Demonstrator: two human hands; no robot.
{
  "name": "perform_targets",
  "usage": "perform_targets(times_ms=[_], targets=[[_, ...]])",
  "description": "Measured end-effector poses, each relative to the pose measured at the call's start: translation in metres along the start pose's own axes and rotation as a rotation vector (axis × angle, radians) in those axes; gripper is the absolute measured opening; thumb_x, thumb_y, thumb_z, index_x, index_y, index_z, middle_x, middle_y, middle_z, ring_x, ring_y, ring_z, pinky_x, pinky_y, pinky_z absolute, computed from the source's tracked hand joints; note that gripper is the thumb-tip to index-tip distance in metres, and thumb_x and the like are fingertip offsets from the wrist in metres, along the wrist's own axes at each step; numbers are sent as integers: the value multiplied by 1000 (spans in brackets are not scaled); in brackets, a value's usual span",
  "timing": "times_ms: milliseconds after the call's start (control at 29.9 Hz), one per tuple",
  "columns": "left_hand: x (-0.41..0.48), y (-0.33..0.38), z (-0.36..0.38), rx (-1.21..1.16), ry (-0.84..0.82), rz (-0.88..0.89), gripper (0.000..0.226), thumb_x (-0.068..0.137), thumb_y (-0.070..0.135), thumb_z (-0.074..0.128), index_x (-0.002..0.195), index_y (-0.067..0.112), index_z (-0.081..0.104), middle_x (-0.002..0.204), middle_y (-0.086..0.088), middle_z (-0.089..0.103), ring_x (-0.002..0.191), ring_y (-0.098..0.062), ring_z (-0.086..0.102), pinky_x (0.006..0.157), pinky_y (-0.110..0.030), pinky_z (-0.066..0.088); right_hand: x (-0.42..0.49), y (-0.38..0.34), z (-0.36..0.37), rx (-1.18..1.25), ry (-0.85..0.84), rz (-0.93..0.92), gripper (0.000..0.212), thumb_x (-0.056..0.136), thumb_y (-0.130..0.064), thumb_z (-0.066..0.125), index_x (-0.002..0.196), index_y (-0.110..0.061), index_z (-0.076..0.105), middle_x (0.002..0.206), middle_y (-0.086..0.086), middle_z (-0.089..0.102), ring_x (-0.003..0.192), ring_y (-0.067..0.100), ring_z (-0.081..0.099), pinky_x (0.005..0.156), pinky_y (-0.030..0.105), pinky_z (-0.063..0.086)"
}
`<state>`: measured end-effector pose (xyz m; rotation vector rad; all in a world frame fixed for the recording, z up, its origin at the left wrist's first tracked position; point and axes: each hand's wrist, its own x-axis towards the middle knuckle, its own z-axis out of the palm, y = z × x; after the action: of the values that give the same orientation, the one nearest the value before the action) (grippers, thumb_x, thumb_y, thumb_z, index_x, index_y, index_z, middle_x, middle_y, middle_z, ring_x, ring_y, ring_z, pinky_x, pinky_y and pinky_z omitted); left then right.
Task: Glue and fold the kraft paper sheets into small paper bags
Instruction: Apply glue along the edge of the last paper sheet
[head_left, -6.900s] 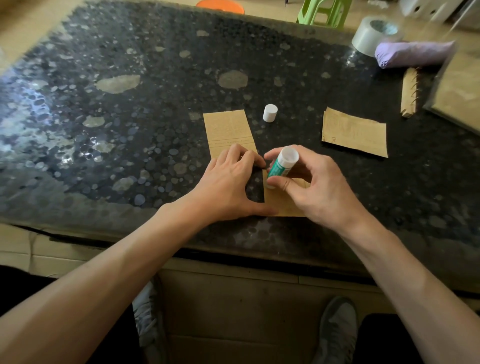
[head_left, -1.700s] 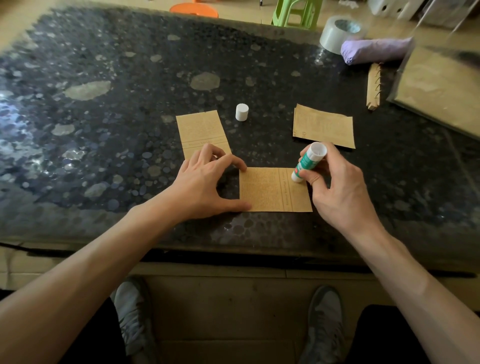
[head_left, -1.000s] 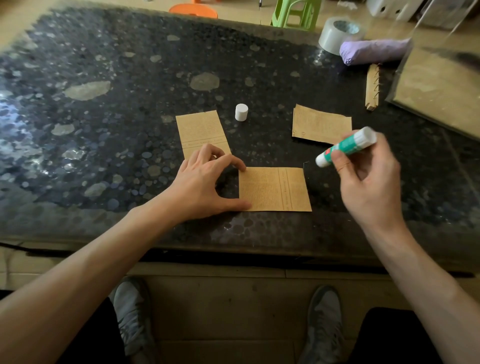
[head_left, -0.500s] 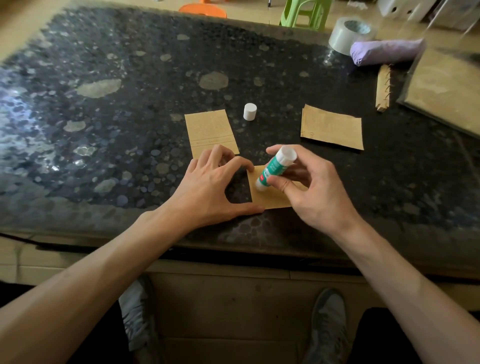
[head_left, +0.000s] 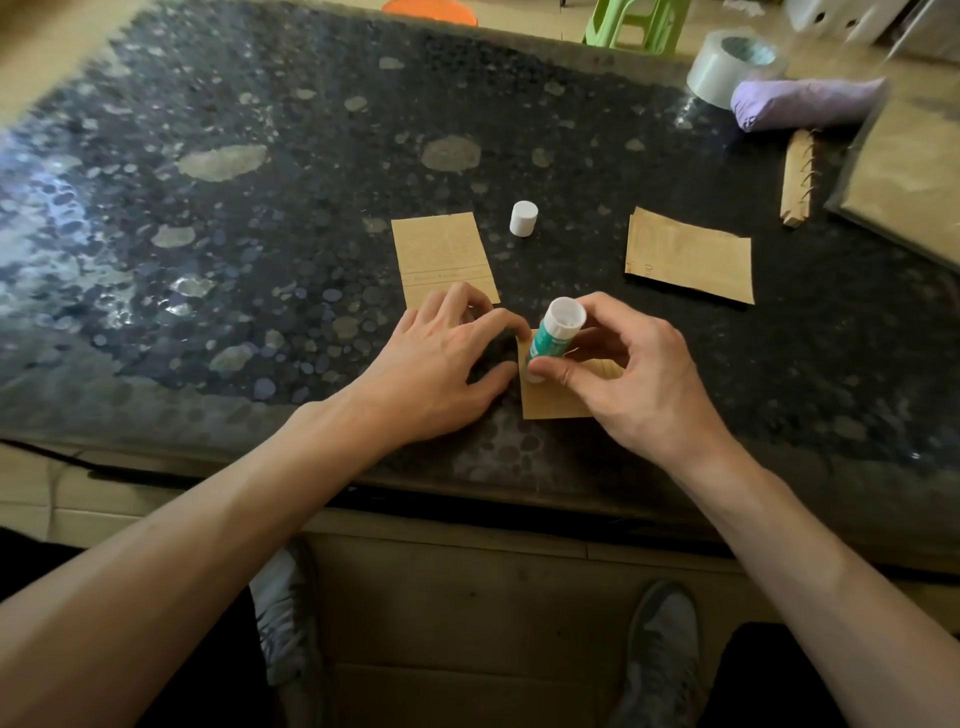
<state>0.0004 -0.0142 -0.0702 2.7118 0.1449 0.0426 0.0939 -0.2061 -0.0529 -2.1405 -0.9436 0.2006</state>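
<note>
Head view looks down on my right hand (head_left: 639, 384) pinching the glue stick (head_left: 553, 338) between thumb and fingers, its tip down on the left edge of a paper sheet (head_left: 556, 404) near the front of the table (head_left: 260, 270). My left hand (head_left: 436, 374) is spread, with thumb and forefinger at that same edge. The white cap (head_left: 523, 219) stands farther back, between a second sheet (head_left: 441, 257) and a third sheet (head_left: 688, 257).

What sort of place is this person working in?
Likely a makeshift craft spot in a home or small shop: a dark speckled stone table, a green plastic stool behind it, and a tape roll, kraft sheets and glue stick on top.
</note>
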Motion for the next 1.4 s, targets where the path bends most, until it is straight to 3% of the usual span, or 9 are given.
perform_targets(times_ms=[100, 234, 367, 568, 835, 1036, 1236, 1403], targets=[[1, 0, 1, -13, 18, 0, 44, 96, 51, 45, 139, 42, 48, 134, 6, 41, 130, -16, 37, 111, -39, 33, -1, 2, -2, 18, -25, 11, 38, 87, -43, 79, 121, -29, 68, 113, -17, 71, 110, 3, 66, 97, 39, 58], [3, 1, 5, -43, 73, -27, 38, 97, 53, 51, 133, 41, 56, 129, 5, 46, 126, -16, 42, 105, -33, 30, -2, 3, -3, 43, -45, 1, 34, 90, -38, 79, 120, -29, 69, 112, -18, 72, 111, 3, 66, 97, 38, 58], [9, 4, 8, -98, 137, -73, 34, 91, 55, 60, 121, 41, 64, 120, 5, 51, 119, -18, 49, 101, -36, 36, -4, 3, -3, 44, -56, 5, 34, 89, -40, 78, 120, -32, 68, 112, -22, 70, 111, -2, 65, 99, 37, 57], [13, 3, 9, -119, 151, -94, 32, 87, 52, 70, 117, 42, 66, 113, 9, 49, 117, -17, 49, 95, -32, 33, -4, 1, -5, 62, -44, 8, 36, 86, -43, 81, 118, -31, 70, 110, -20, 72, 108, -1, 67, 97, 36, 58], [14, 4, 7, -157, 145, -107, 33, 84, 53, 73, 115, 42, 67, 112, 8, 50, 116, -18, 51, 98, -40, 41, -5, 0, -6, 69, -40, 4, 34, 85, -42, 82, 114, -30, 71, 108, -20, 73, 107, -1, 67, 97, 36, 58], [15, 4, 6, -159, 136, -114, 33, 85, 51, 73, 117, 41, 67, 115, 6, 51, 117, -18, 50, 98, -39, 39, -6, -2, -7, 36, -103, -20, 30, 91, -30, 80, 118, -32, 69, 110, -23, 70, 111, -2, 65, 100, 31, 56], [15, 4, 5, -159, 127, -120, 34, 85, 51, 74, 117, 41, 67, 116, 6, 52, 117, -18, 50, 99, -40, 41, -8, -2, -10, 10, -73, -33, 39, 83, -49, 80, 116, -30, 72, 108, -22, 72, 106, -5, 66, 95, 23, 55], [15, 5, 5, -155, 127, -127, 33, 85, 51, 72, 117, 42, 67, 113, 9, 48, 119, -18, 50, 100, -40, 39, -11, -1, -11, 3, -102, -46, 31, 86, -41, 81, 113, -41, 67, 105, -33, 66, 108, -11, 62, 92, 7, 47]])
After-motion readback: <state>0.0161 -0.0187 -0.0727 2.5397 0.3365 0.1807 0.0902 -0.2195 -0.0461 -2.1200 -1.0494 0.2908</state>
